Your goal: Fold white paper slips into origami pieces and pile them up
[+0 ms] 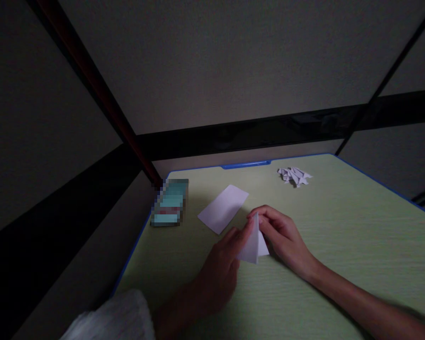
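Between my two hands is a folded white sheet of paper [250, 248], its creased edge standing up toward me. My left hand [224, 264] grips its left side, with the fingers near the top of the fold. On the other side, my right hand [281, 236] pinches the paper near its upper end, fingers curled together; part of the paper is hidden behind them. A flat white sheet of paper [224, 208] lies on the table just beyond my left hand.
The light green table [340, 226] has a blue edge and a blue strip [246, 165] at the back. Several small folded paper pieces [294, 176] sit in a pile at the far right. A blurred-out teal rectangular object [170, 203] lies at the left edge. Walls stand behind and left.
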Demonstrator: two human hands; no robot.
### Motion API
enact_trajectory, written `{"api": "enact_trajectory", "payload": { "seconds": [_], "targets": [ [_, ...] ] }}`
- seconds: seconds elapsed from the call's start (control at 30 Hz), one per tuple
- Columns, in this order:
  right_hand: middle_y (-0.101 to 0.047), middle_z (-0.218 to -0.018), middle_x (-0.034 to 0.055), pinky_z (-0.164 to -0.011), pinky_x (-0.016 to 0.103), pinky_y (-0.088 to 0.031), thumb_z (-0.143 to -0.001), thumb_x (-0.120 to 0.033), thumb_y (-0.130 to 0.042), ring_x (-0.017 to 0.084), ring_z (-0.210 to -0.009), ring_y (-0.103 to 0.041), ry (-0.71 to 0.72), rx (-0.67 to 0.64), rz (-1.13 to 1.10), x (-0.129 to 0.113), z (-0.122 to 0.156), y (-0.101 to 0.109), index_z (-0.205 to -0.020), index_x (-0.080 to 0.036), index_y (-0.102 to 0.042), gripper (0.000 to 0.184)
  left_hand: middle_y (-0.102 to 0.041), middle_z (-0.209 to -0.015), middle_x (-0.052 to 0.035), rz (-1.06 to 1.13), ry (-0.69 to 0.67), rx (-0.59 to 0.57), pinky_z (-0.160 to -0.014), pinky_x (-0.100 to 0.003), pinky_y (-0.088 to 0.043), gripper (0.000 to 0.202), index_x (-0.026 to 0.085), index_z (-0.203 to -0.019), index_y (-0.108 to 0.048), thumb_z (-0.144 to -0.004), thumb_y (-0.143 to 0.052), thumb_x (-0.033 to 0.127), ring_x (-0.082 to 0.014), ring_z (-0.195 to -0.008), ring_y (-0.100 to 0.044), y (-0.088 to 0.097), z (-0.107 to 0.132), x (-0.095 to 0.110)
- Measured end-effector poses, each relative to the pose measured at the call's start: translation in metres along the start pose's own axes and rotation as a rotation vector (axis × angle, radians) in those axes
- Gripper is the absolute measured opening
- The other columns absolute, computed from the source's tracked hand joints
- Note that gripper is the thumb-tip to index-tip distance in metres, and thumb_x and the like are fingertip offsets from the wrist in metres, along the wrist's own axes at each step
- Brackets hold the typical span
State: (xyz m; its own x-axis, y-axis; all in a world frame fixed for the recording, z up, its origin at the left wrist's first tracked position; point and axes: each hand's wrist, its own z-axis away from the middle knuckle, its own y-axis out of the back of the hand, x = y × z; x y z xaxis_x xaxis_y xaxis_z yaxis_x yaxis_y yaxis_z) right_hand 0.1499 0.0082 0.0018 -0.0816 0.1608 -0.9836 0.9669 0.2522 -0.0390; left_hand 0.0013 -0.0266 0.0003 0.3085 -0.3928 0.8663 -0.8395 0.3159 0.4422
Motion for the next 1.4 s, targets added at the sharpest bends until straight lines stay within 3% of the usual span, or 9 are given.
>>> {"api": "enact_trajectory", "payload": {
  "seconds": [0.07, 0.13, 0.2, 0.27, 0.47, 0.67, 0.87, 1.07, 1.4],
  "targets": [
    [-0.047, -0.058, -0.0017, -0.047, 0.020, -0.032, -0.078, -0.033, -0.046, 0.009, -0.052, -0.040, 0.049, -0.020, 0.077, -0.001, 0.001, 0.003, -0.070, -0.017, -0.052, 0.019, -0.054, -0.094, -0.0038, 0.179, 0.105, 0.030, -0.059, -0.022, -0.041, 0.055, 0.027, -0.122, -0.037, -0.070, -0.036, 0.008, -0.0131, -0.070, -0.047, 0.000, -0.002, 0.001],
    [-0.044, -0.055, -0.0027, -0.048, 0.020, -0.032, -0.080, -0.032, -0.043, 0.009, -0.051, -0.040, 0.070, -0.044, 0.137, -0.002, 0.002, 0.005, -0.065, -0.017, -0.050, 0.022, -0.050, -0.068, -0.0001, 0.379, 0.268, 0.039, -0.040, -0.016, -0.029, 0.046, 0.025, -0.119, -0.042, -0.074, -0.039, 0.018, -0.0061, -0.045, -0.033, 0.000, -0.003, 0.000],
    [-0.041, -0.052, -0.0037, -0.047, 0.020, -0.031, -0.081, -0.032, -0.042, 0.008, -0.049, -0.039, 0.074, -0.046, 0.158, -0.003, 0.002, 0.006, -0.061, -0.017, -0.047, 0.025, -0.038, -0.052, 0.0046, 0.520, 0.374, 0.039, -0.035, -0.014, -0.019, 0.044, 0.021, -0.117, -0.045, -0.074, -0.043, 0.028, -0.0037, -0.039, -0.019, -0.001, -0.005, -0.002],
    [-0.040, -0.049, -0.0044, -0.044, 0.019, -0.030, -0.080, -0.033, -0.042, 0.008, -0.047, -0.038, 0.058, -0.023, 0.158, -0.004, 0.002, 0.005, -0.058, -0.017, -0.044, 0.028, -0.033, -0.050, 0.0057, 0.551, 0.400, 0.054, -0.035, -0.014, -0.017, 0.045, 0.020, -0.117, -0.045, -0.074, -0.045, 0.032, -0.0038, -0.040, -0.017, -0.002, -0.005, -0.004],
    [-0.038, -0.040, -0.0061, -0.040, 0.019, -0.025, -0.078, -0.034, -0.043, 0.006, -0.039, -0.033, -0.046, 0.034, 0.081, -0.005, 0.000, 0.001, -0.051, -0.017, -0.042, 0.031, -0.053, -0.077, -0.0028, 0.174, 0.141, 0.076, -0.043, -0.017, -0.032, 0.045, 0.026, -0.118, -0.043, -0.075, -0.037, 0.014, -0.0089, -0.051, -0.036, 0.002, -0.003, -0.006],
    [-0.040, -0.037, -0.0067, -0.038, 0.018, -0.023, -0.074, -0.029, -0.046, 0.005, -0.035, -0.033, -0.111, 0.043, -0.052, -0.003, -0.001, 0.000, -0.053, -0.016, -0.045, 0.024, -0.050, -0.081, -0.0018, -0.106, -0.061, 0.028, -0.065, -0.023, -0.039, 0.056, 0.026, -0.120, -0.041, -0.069, -0.034, 0.003, -0.0127, -0.070, -0.045, 0.004, -0.001, -0.010],
    [-0.040, -0.036, -0.0072, -0.036, 0.017, -0.023, -0.073, -0.023, -0.048, 0.005, -0.034, -0.033, -0.133, 0.043, -0.144, 0.001, -0.001, -0.001, -0.055, -0.016, -0.047, 0.019, -0.049, -0.083, -0.0032, -0.180, -0.100, 0.023, -0.065, -0.023, -0.039, 0.056, 0.024, -0.122, -0.038, -0.071, -0.031, 0.002, -0.0131, -0.072, -0.046, 0.003, -0.001, -0.008],
    [-0.046, -0.043, -0.0056, -0.037, 0.018, -0.026, -0.073, -0.032, -0.052, 0.006, -0.036, -0.038, -0.094, 0.016, -0.252, 0.001, -0.001, 0.000, -0.076, -0.016, -0.057, 0.017, -0.050, -0.081, -0.0043, -0.203, -0.097, 0.040, -0.064, -0.024, -0.041, 0.050, 0.023, -0.121, -0.040, -0.075, -0.031, 0.005, -0.0141, -0.072, -0.047, 0.003, 0.000, -0.004],
    [-0.046, -0.042, -0.0055, -0.036, 0.018, -0.026, -0.065, -0.031, -0.062, 0.005, -0.036, -0.035, -0.061, 0.087, -0.167, -0.001, -0.003, 0.000, -0.062, -0.015, -0.059, 0.016, -0.047, -0.080, -0.0044, -0.278, -0.129, -0.015, -0.063, -0.023, -0.041, 0.050, 0.022, -0.124, -0.035, -0.076, -0.029, 0.008, -0.0137, -0.071, -0.047, 0.004, 0.002, -0.005]
  ]
}}
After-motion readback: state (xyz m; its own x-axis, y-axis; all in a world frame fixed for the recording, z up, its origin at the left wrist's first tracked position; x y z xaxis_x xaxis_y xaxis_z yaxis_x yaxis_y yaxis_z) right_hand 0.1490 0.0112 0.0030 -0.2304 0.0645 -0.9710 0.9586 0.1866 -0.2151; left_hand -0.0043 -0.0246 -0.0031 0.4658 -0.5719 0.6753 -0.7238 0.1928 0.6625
